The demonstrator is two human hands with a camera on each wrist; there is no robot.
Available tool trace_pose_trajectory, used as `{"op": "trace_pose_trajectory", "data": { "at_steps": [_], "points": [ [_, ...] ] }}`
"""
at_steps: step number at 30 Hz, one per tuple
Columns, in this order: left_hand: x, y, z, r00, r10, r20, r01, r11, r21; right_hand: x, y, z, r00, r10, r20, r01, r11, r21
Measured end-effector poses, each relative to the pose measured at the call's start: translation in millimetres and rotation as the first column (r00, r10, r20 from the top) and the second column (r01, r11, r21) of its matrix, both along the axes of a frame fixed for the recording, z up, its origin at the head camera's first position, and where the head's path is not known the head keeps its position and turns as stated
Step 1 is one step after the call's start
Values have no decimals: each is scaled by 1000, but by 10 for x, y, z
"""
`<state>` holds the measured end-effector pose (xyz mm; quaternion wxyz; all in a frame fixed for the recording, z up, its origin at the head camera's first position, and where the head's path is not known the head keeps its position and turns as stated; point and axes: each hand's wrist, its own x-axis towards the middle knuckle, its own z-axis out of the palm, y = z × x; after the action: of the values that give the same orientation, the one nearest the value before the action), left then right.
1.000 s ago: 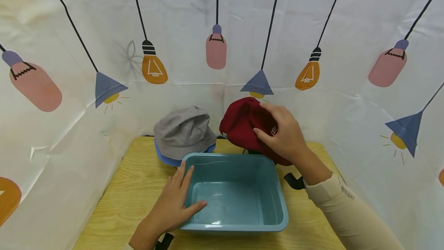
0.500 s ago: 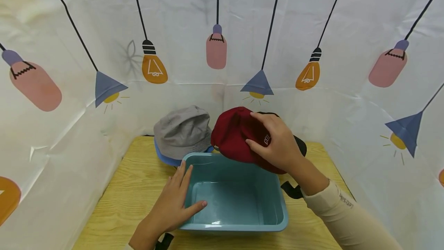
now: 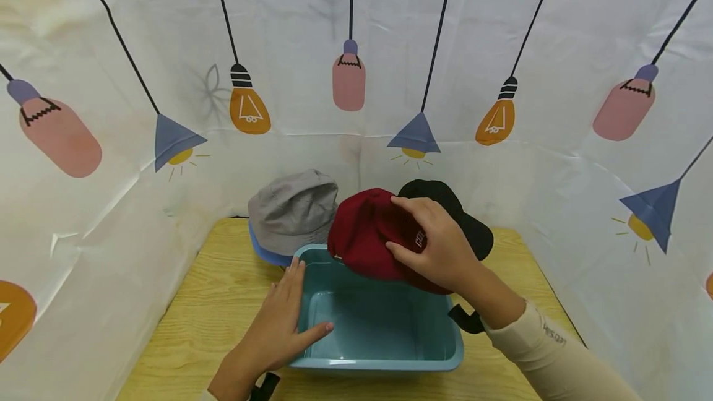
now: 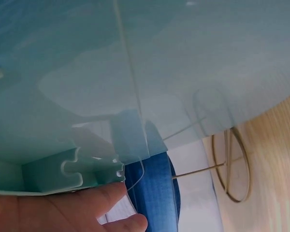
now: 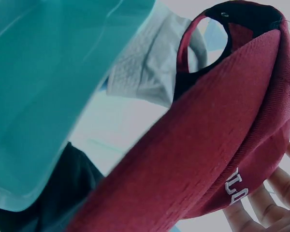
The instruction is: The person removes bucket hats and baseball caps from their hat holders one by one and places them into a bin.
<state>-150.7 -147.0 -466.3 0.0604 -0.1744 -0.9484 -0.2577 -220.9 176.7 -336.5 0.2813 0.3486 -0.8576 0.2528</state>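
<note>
Our tabletop (image 3: 217,289) holds a tub (image 3: 384,364); our left hand (image 3: 278,320), fingers straight, touches its left rim; our right hand (image 3: 440,246) pinches a red cap (image 3: 362,234) by its far rim.

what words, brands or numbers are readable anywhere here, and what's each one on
"CO...", probably: white lettering on the front of the red cap; the right hand covers some of it, so I can't give the whole word.
Not readable: small dark lettering on the right sleeve, too small and blurred.
I can make out no other text or numbers.
</note>
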Motion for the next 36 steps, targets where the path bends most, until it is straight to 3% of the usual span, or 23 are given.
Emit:
{"op": "trace_pose_trajectory", "data": {
  "at_steps": [6,11,16,22,36],
  "points": [
    [2,0,-2,1000,10,-30,-9,1000,14,87,-41,-47,999,12,40,-13,1000,17],
    [33,-53,65,997,56,-60,-55,998,23,121,-76,-96,997,21,80,-24,999,36],
    [111,-84,123,997,81,-10,-81,996,-23,144,-106,-158,994,27,102,-33,998,56],
    [149,-50,34,996,78,37,-76,995,-58,185,-162,-208,991,54,126,-63,996,70],
    [166,-23,39,993,102,57,-96,991,-94,291,-257,-343,989,79,124,-96,985,142]
  ]
}}
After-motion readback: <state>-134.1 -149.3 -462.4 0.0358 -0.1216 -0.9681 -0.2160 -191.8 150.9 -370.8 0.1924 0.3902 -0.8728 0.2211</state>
